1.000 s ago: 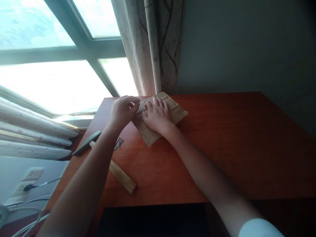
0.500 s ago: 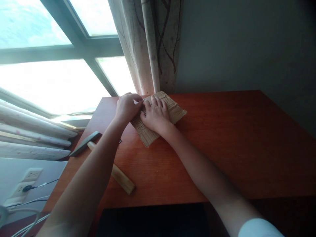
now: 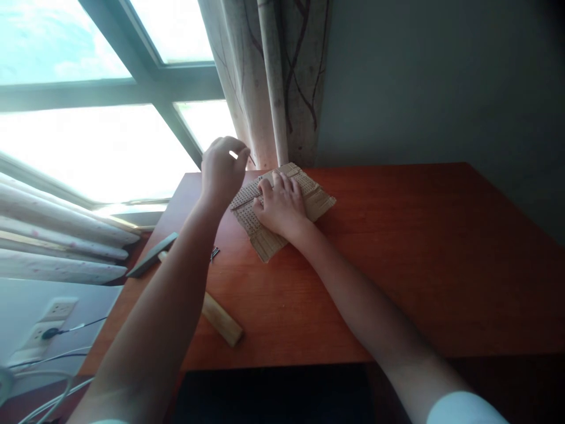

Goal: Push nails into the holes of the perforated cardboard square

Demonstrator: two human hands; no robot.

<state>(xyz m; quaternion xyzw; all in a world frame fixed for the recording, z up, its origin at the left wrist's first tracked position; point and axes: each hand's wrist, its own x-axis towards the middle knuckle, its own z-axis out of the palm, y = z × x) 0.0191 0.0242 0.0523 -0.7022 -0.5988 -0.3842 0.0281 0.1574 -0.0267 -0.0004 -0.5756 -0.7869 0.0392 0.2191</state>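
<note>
A tan board (image 3: 318,199) full of small holes lies on the red-brown table (image 3: 397,259) near the curtain. My right hand (image 3: 280,207) rests flat on the board, fingers spread and pressing it down. My left hand (image 3: 223,171) is raised above the board's left end, with thumb and fingers pinched on a thin dark nail (image 3: 251,159). A few loose dark nails (image 3: 215,253) lie on the table by my left forearm. A hammer lies at the table's left edge, its dark head (image 3: 152,255) outward and its wooden handle (image 3: 222,321) pointing toward me.
A patterned curtain (image 3: 282,82) hangs right behind the board, with a window to its left and a grey wall to the right. Wall sockets with cables (image 3: 46,330) sit below left. A dark surface (image 3: 273,394) lies under the table's near edge.
My left hand has lifted from the board's left end, up and slightly back, keeping its pinch. My right hand has stayed pressed on the board.
</note>
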